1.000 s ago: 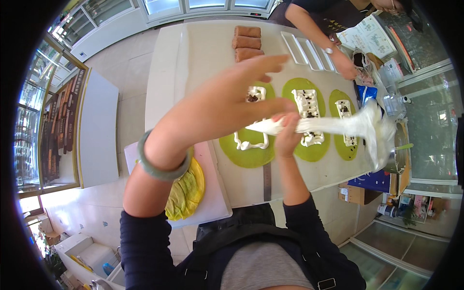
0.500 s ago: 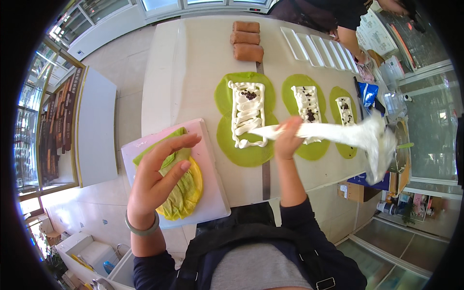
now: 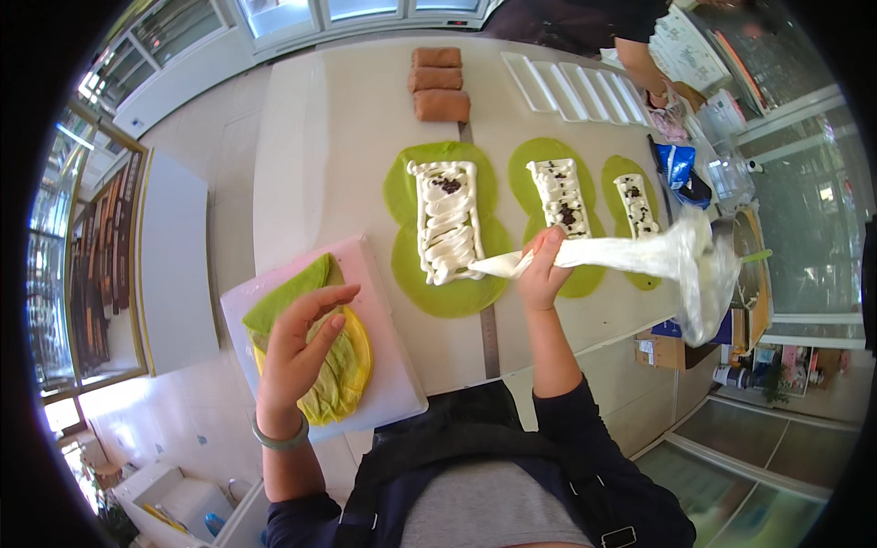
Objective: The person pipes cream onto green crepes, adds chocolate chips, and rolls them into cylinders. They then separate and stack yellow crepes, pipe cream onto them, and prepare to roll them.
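Note:
My right hand (image 3: 545, 268) is wrapped round a clear piping bag (image 3: 630, 254) full of white cream. The bag's tip points left and meets the lower right corner of a cream rectangle (image 3: 448, 219) on the nearest green crepe pair (image 3: 406, 274). Dark bits lie near the top of that cream. Empty, my left hand (image 3: 306, 342) hovers with thumb and fingers apart above a pink board (image 3: 388, 365). Under it lie folded green crepes (image 3: 285, 297) and a yellow, crinkled crepe (image 3: 352, 388), partly hidden by the hand.
Two more cream-topped green crepe sets (image 3: 589, 247) (image 3: 619, 215) lie to the right. Brown rolls (image 3: 438, 80) and white trays (image 3: 575, 91) sit at the far side. A blue packet (image 3: 676, 164) lies at the right edge; a co-worker's arm (image 3: 639, 68) is beyond.
The bag's tip has moved to the lower right corner of the cream rectangle, and more cream fills its lower part. The view has shifted slightly; my left hand stays over the board.

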`<state>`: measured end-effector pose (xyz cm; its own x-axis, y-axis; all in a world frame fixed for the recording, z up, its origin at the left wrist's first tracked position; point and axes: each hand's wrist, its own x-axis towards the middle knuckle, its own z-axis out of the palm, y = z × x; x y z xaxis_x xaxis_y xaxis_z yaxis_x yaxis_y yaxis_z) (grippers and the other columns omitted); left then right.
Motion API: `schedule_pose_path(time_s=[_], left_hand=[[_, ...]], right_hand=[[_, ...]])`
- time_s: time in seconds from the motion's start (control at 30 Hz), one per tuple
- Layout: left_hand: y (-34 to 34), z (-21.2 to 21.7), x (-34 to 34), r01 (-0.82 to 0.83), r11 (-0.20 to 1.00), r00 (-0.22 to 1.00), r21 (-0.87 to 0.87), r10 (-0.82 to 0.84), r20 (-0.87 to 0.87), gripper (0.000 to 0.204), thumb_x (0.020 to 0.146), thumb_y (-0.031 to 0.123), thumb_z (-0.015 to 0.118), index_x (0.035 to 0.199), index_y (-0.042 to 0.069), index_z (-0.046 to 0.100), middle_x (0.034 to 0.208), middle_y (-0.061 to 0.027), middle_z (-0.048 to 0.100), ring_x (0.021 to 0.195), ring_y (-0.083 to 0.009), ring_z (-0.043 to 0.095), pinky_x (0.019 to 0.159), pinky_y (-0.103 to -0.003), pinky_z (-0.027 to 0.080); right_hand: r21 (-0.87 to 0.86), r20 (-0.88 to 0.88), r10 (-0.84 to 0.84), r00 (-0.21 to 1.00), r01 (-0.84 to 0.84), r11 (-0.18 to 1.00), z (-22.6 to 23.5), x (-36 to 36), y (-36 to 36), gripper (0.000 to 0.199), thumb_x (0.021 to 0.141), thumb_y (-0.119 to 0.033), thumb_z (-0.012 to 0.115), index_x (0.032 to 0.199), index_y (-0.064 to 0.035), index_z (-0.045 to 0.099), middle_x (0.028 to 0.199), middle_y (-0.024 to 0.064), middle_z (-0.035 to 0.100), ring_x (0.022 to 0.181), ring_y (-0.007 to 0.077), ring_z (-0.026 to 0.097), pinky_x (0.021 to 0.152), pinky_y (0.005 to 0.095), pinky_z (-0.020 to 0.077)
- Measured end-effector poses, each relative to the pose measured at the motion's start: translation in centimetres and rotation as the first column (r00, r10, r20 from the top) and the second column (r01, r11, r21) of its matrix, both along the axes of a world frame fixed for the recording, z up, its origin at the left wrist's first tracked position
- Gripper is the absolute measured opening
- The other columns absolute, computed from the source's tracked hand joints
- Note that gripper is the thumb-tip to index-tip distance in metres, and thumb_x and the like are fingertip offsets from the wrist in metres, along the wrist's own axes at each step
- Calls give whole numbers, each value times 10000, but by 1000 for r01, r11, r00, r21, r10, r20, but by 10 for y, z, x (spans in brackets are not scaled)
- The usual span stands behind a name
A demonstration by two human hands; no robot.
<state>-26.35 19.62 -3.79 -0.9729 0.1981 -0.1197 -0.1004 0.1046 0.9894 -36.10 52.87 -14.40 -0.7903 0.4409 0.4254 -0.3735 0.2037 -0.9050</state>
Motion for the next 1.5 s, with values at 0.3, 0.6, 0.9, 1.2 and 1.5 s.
schedule_pose_path(time_s=[0.3, 0.6, 0.9, 1.2, 1.5], left_hand=[[29, 10, -17, 96, 995, 992, -40, -99, -82, 421, 943, -72, 582, 1359, -26, 622, 1361, -139, 668, 1317, -251, 590, 1148, -380, 421], [164, 62, -44, 411, 835, 787, -366, -528, -321, 797, 909, 179, 796, 1580, 21, 395, 1580, -206, 466, 1449, -351, 465, 1188, -418, 383], [96, 137, -172, 141, 962, 988, -233, -153, -33, 475, 1106, 460, 454, 1095, 15, 618, 952, -106, 765, 905, -192, 718, 813, -340, 571], [-57, 34, -301, 38, 654, 997, -756, 29, 76, 542, 1073, 507, 508, 908, -8, 550, 678, -72, 566, 530, -201, 613, 544, -402, 539], [-85, -141, -343, -83, 485, 947, -871, 309, 82, 546, 1003, 457, 657, 1116, -76, 625, 935, -228, 722, 815, -363, 752, 720, -478, 597]], right_hand=[[-869, -215, -93, 972, -147, 473, 82, 83, 180, 397, 1073, -486, 548, 864, -159, 463, 821, 5, 475, 841, 169, 519, 909, 390, 464], [-414, 146, 593, 792, -495, 764, 89, 73, 105, 343, 1114, -421, 483, 1075, -93, 575, 1165, 87, 636, 1163, 221, 631, 980, 454, 528], [55, 240, 869, 432, -900, 433, 174, -30, -62, 735, 1014, -346, 669, 1549, 15, 317, 1539, 244, 405, 1370, 348, 508, 1098, 432, 442], [-124, 543, 663, 515, -732, 670, 99, 43, 33, 459, 1077, -159, 580, 1497, -12, 471, 1361, 156, 584, 1233, 247, 615, 1093, 399, 483], [173, 104, 603, 791, -612, 772, 204, 70, 106, 232, 942, -20, 649, 1170, -10, 692, 915, 66, 666, 760, 157, 615, 700, 295, 490]])
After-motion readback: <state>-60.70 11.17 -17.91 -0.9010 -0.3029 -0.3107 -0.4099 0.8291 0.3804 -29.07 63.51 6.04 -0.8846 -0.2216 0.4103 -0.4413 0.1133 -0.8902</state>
